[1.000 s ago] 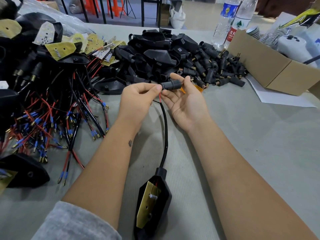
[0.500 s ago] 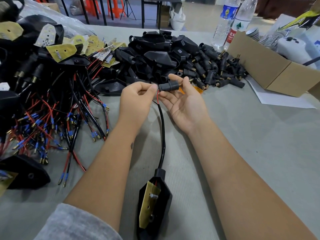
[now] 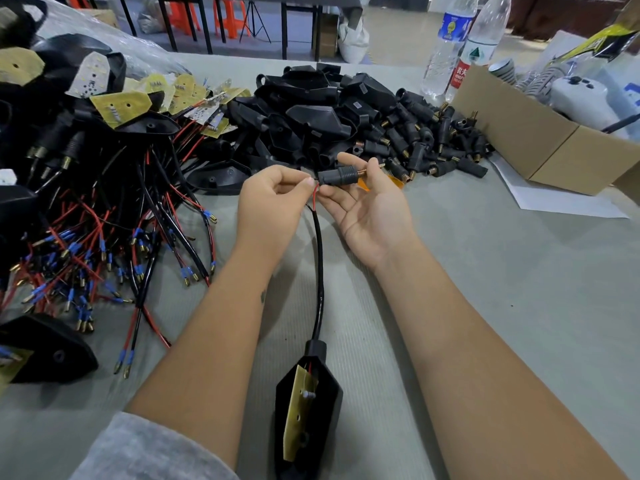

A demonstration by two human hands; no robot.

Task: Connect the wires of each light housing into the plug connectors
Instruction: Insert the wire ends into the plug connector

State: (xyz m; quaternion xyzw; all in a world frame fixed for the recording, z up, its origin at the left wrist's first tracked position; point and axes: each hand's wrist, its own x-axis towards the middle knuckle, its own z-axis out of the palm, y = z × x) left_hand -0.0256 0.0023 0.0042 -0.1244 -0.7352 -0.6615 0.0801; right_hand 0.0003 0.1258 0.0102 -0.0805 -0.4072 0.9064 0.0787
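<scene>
Grey tabletop (image 3: 519, 306). Black plug connector (image 3: 341, 174) with copper spring tip at centre, pinched by right hand (image 3: 370, 206); left hand (image 3: 273, 199) pinches red wire (image 3: 314, 199) at its 9 o'clock. Black light housing (image 3: 308, 410) at 6. Cardboard box (image 3: 540, 140) at 2 holds white devices.

Open grey table surface (image 3: 502, 306): right of the right forearm, reaching to the white paper sheet (image 3: 554, 202).
Obstructions, far side: pile of black housings and plug connectors (image 3: 363, 126); two water bottles (image 3: 460, 53); cardboard box (image 3: 540, 147) at far right.
Obstructions, left: tangle of red and black wires (image 3: 104, 237).
Centre lane: one light housing (image 3: 308, 410) with its cable (image 3: 320, 265) lies between the forearms.
</scene>
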